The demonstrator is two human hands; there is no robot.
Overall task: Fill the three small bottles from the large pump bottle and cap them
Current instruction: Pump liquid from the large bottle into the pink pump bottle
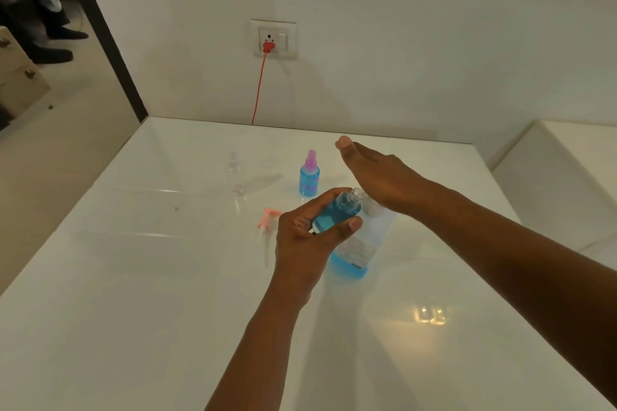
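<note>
- Nearest the camera, on the glossy white table [133,277], the left hand [307,237] is gripping a small uncapped bottle [337,213], fingers and thumb curling round its body; blue liquid is filling most of it, and its clear threaded neck is tilting up and to the right.
- Just behind it, the large bottle [360,250] is standing on the table, clear-walled, with a pale label and only a low band of blue liquid showing at the bottom; its top is sitting under the right hand [384,173], so its opening is hard to make out.
- That right hand is hovering flat, fingers straight and together, palm down; whether it is touching the large bottle cannot be told.
- Left of the left hand, a pink pump head [268,223] is lying on the table, partly hidden by the fingers.
- Farther back, a capped blue bottle [309,175] with a pink top is standing upright.
- Well to its left, an empty clear bottle [235,173] is standing, faint against the white surface.
</note>
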